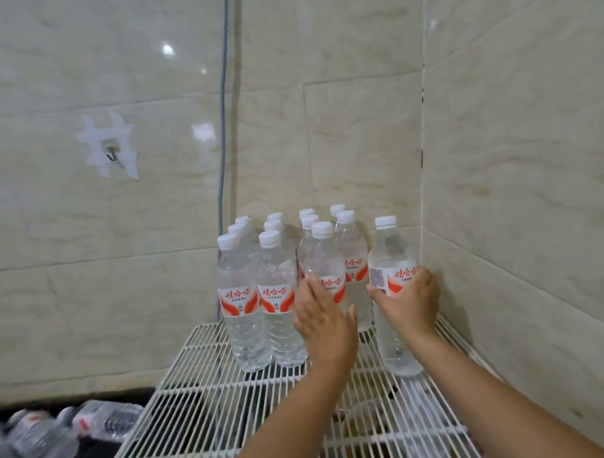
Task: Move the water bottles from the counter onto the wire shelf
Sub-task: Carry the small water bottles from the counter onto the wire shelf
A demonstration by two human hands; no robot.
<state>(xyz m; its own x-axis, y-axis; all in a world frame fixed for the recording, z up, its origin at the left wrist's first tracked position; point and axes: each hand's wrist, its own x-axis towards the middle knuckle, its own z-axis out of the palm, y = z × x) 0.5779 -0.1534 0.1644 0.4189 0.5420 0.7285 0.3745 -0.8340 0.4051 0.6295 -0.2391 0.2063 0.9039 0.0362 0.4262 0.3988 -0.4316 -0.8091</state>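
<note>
Right hand [411, 302] around bottle [393, 294] near wire shelf [210, 396] right edge.

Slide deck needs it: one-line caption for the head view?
Right hand grips a clear white-capped water bottle on the white wire shelf; left hand steadies the neighbouring bottle.

Glossy beige marble-look tiled walls [357, 90] meeting in a corner, grey cable [223, 111] running down, taped wall hook [111, 156], ceiling-light glare on tiles.
</note>
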